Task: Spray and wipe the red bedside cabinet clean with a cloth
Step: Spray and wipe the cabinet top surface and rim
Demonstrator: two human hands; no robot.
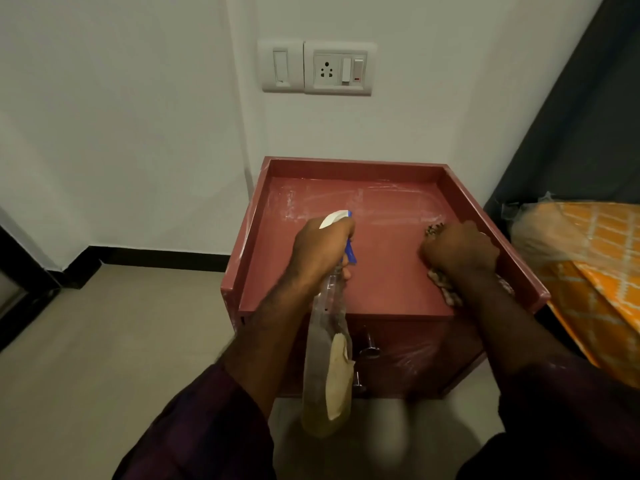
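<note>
The red bedside cabinet (388,268) stands against the white wall, its recessed top rimmed on three sides. Whitish streaks and wet patches mark the far part of the top. My left hand (320,247) grips a clear spray bottle (327,368) with a white and blue trigger head, its nozzle pointing at the cabinet top. Yellowish liquid fills the bottle's lower part. My right hand (460,251) is closed on a patterned cloth (446,292), pressing it onto the right side of the top, near the right rim.
A bed with an orange patterned cover (595,271) and a plastic-wrapped bundle sits close on the right. A switch and socket plate (318,67) is on the wall above. Metal knobs (370,348) stick out from the cabinet front. Beige floor lies to the left.
</note>
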